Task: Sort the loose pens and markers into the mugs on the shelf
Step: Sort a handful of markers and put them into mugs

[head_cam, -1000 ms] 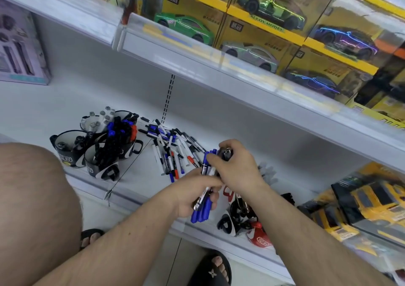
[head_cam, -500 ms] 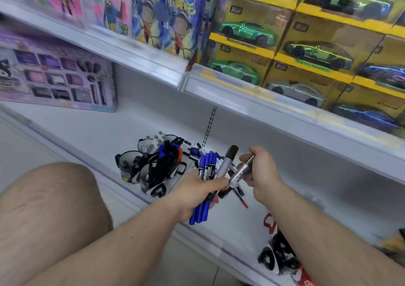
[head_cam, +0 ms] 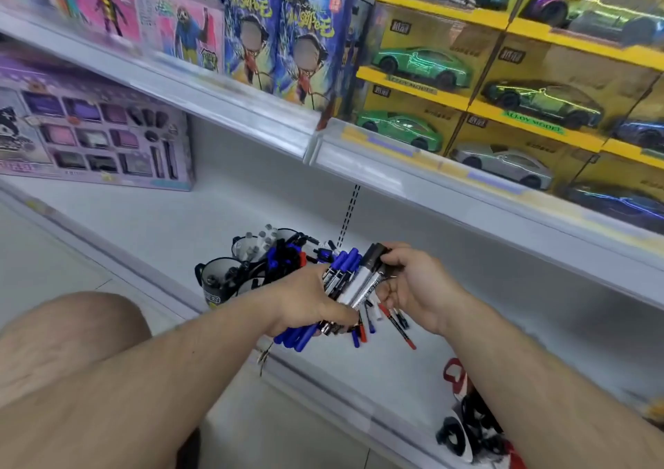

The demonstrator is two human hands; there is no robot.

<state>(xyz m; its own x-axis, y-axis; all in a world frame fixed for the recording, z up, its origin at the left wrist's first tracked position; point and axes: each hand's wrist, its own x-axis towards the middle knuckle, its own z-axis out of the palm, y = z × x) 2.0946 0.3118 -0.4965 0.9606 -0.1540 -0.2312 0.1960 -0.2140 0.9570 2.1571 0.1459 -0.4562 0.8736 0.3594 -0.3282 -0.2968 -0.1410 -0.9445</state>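
My left hand [head_cam: 305, 300] grips a bundle of blue pens [head_cam: 341, 267] whose ends stick out above and below the fist. My right hand [head_cam: 413, 285] pinches a thick silver marker with a black cap [head_cam: 364, 278] and holds it against the bundle. Under both hands a few loose pens [head_cam: 399, 325], red and blue, lie on the white shelf [head_cam: 151, 231]. Left of my hands stands a cluster of black-and-white mugs [head_cam: 219, 282] stuffed with pens and markers. More mugs [head_cam: 467, 429] stand at the lower right, partly hidden by my right forearm.
A purple boxed set [head_cam: 93, 134] leans at the shelf's back left. The upper shelf edge [head_cam: 316, 145] overhangs the work area, loaded with toy boxes and yellow model-car boxes [head_cam: 503, 84]. My bare knee [head_cam: 72, 343] fills the lower left.
The view has swung left and closer. My right hand has brought the silver marker in against the bundle in my left hand. Earlier both hands were over the loose pile.
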